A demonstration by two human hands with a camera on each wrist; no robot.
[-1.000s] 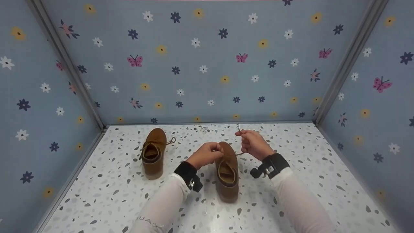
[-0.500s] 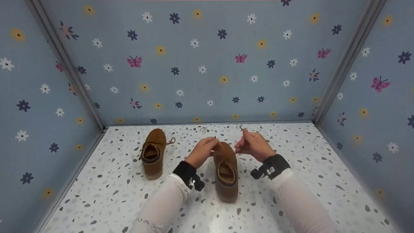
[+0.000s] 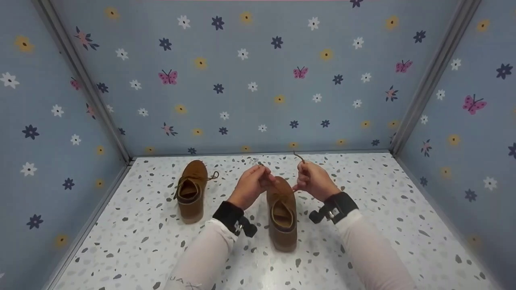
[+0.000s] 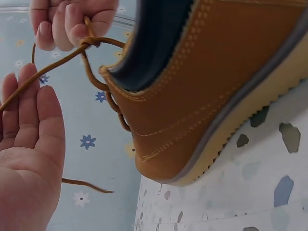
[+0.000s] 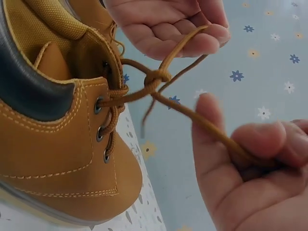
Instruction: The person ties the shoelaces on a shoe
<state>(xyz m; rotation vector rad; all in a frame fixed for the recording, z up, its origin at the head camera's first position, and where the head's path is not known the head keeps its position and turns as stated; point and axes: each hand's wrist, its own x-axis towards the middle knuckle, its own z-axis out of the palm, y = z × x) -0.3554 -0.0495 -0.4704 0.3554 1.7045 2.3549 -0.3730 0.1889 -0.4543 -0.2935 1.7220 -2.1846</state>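
Note:
A brown ankle shoe (image 3: 283, 237) stands on the floor, toe pointing away, between my two hands. Its brown shoelace (image 5: 115, 99) forms a loose half-knot (image 5: 156, 82) in front of the tongue, with both strands drawn apart. At the shoe's left, my left hand (image 3: 250, 185) pinches one strand, which crosses its fingers in the left wrist view. My right hand (image 3: 320, 181) grips the other strand in curled fingers on the right. The tip of that strand pokes up above the right hand in the head view. A lace end hangs behind the left hand in its wrist view.
A matching brown shoe (image 3: 191, 209) stands to the left, its laces loose at the sides. The white speckled floor (image 3: 133, 241) meets a blue flower-patterned panel (image 3: 258, 100) at the back, with side panels left and right.
My left hand has shifted a little forward and left along the toe, its fingers turning. The right hand reached in towards the shoe, then drew back slightly. Both shoes stayed in place.

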